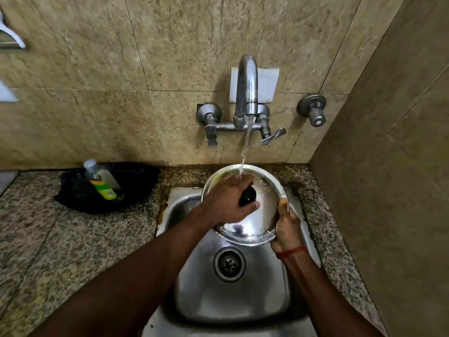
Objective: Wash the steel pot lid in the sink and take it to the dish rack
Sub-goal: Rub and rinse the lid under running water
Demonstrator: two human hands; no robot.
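The round steel pot lid (263,215) is held tilted over the steel sink (233,297), top side facing me, under running water from the tap (246,88). My left hand (226,203) lies over the lid's middle with its fingers curled round the black knob (247,196), and the stream lands on that hand. My right hand (286,227) grips the lid's right rim, thumb on the top face and fingers behind. No dish rack is in view.
A bottle of green dish soap (103,180) leans in a dark cloth or bowl (136,188) on the speckled granite counter (60,251) left of the sink. Tiled walls close in behind and on the right. A separate wall valve (313,109) sits right of the tap.
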